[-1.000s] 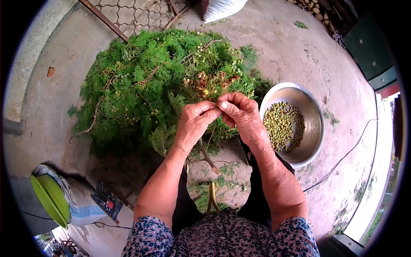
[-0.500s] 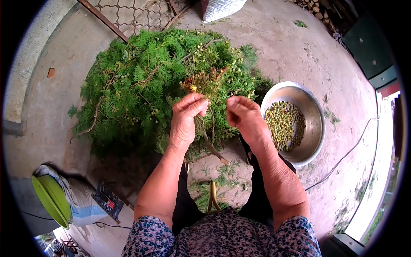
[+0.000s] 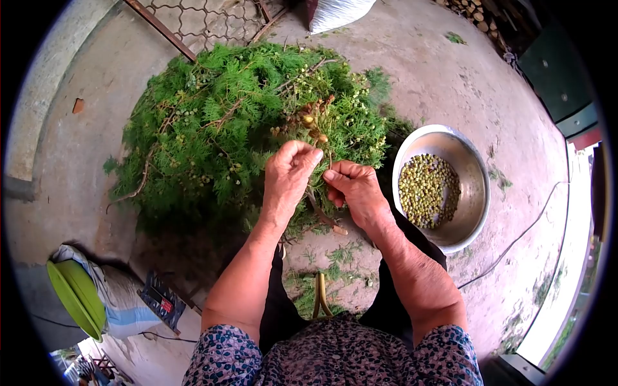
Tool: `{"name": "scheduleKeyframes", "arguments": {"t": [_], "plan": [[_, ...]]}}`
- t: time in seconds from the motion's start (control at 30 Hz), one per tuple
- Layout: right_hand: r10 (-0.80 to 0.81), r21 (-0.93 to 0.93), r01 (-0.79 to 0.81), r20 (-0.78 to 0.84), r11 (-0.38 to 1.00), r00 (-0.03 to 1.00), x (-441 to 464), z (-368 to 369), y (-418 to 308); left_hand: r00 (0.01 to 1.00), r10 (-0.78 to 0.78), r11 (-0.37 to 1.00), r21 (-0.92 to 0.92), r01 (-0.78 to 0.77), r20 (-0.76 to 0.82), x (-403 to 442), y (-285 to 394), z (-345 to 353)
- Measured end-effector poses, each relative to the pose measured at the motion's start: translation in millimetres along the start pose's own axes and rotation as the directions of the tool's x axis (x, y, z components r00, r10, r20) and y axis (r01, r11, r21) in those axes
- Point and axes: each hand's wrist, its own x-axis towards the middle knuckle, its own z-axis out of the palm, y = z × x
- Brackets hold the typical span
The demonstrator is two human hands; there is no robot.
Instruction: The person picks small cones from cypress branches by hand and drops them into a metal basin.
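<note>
Evergreen branches (image 3: 193, 135), one broad heap, green and feathery, dotted with small pale cones and crossed by bare brown stems; lying on the concrete floor (image 3: 412, 77) in front of the seated person, beneath and beyond the hands. White sack (image 3: 341, 16), cut off by the upper edge of the view, standing on the floor past the heap. Metal basin (image 3: 475, 186), round, silvery, set to the right of the heap near the person's right knee. Lime-green basin (image 3: 74, 299), tipped on its side at far left, beside a pale bag (image 3: 122, 293). Left hand (image 3: 315, 153), thumb and forefinger pinched on a sprig; palm turned inward. Right hand (image 3: 328, 177), lower and just beside the left, thumb and forefinger drawn together at a thin stem; whether anything sits between the tips cannot be told. Sprig (image 3: 315, 116), held over the heap, its browned, dry-looking head pointing away from the person, with yellowish cones on it. Reddish fragment (image 3: 78, 105), single, on the floor well left of the heap. Small round cones (image 3: 425, 186), many, yellow-green, loosely spread over the bottom of the metal basin.
</note>
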Motion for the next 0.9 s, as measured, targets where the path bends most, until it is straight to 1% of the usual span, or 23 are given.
{"name": "scheduleKeyframes", "arguments": {"t": [0.03, 0.13, 0.17, 0.23, 0.37, 0.43, 0.47, 0.5, 0.57, 0.6, 0.67, 0.7, 0.77, 0.8, 0.83, 0.9], "plan": [[-0.006, -0.031, 0.007, 0.018, 0.999, 1.000, -0.4, 0.6, 0.5, 1.000, 0.000, 1.000, -0.001, 0.000, -0.003, 0.4, -0.9, 0.2], [0.006, -0.031, -0.005, 0.051, 1.000, 0.999, -1.2, 3.4, 2.6, 0.981, -0.155, 0.957, -0.230, 0.178, 0.114, 1.5, -2.5, -2.9], [0.006, -0.032, -0.005, 0.052, 0.999, 0.999, -1.3, 4.3, 2.9, 0.982, -0.155, 0.957, -0.230, 0.177, 0.112, 2.2, -5.3, -3.0], [0.009, -0.047, -0.006, 0.063, 0.999, 0.998, -1.7, 6.1, 3.4, 0.970, -0.187, 0.930, -0.288, 0.226, 0.157, 3.8, -10.6, -2.7], [0.017, -0.065, -0.011, 0.084, 0.998, 0.996, -1.1, 6.0, 3.5, 0.970, -0.151, 0.917, -0.339, 0.210, 0.192, 1.6, -6.0, -2.9], [0.021, -0.137, -0.022, -0.009, 0.990, 1.000, -0.8, 3.4, -4.4, 0.984, -0.135, 0.895, -0.411, 0.171, 0.115, 0.1, 1.9, 1.6], [0.027, -0.142, -0.024, 0.018, 0.990, 0.999, 1.9, -3.2, -5.9, 0.987, -0.136, 0.913, -0.376, 0.157, 0.081, -0.9, -0.1, 3.3], [0.003, -0.142, -0.013, -0.066, 0.990, 0.998, -2.5, -1.2, -14.7, 0.987, -0.136, 0.913, -0.376, 0.157, 0.081, -0.8, -1.0, 4.0], [-0.104, -0.283, 0.061, -0.138, 0.957, 0.985, 1.7, -8.3, -17.5, 0.993, -0.112, 0.939, -0.325, 0.117, 0.034, -1.0, -2.3, 5.5], [-0.104, -0.283, 0.060, -0.140, 0.957, 0.985, 2.6, -10.3, -17.8, 0.995, -0.098, 0.958, -0.269, 0.102, 0.028, -1.8, -0.8, 5.3], [-0.282, -0.072, 0.274, -0.146, 0.959, 0.948, 3.5, -13.5, -18.0, 0.995, -0.095, 0.965, -0.244, 0.097, 0.022, -2.4, -0.3, 6.7], [-0.282, -0.072, 0.274, -0.149, 0.959, 0.948, 3.5, -13.4, -18.4, 0.996, -0.091, 0.971, -0.219, 0.092, 0.014, -2.4, -0.3, 7.8], [-0.309, -0.050, 0.306, -0.088, 0.951, 0.947, 3.1, -9.4, -19.6, 0.996, -0.078, 0.977, -0.196, 0.084, 0.039, -2.5, -1.3, 6.4], [-0.285, -0.102, 0.278, -0.063, 0.955, 0.957, 1.6, -7.3, -22.3, 0.996, -0.065, 0.982, -0.173, 0.075, 0.062, -2.9, -0.2, 6.3], [-0.284, -0.102, 0.277, -0.065, 0.956, 0.957, 2.5, -5.9, -21.0, 0.996, -0.066, 0.982, -0.172, 0.076, 0.064, -3.8, 2.4, 8.4], [-0.265, -0.038, 0.263, -0.038, 0.964, 0.964, 4.5, -2.9, -17.6, 0.989, -0.081, 0.972, -0.211, 0.105, 0.122, -6.5, 10.0, 13.5]]}}
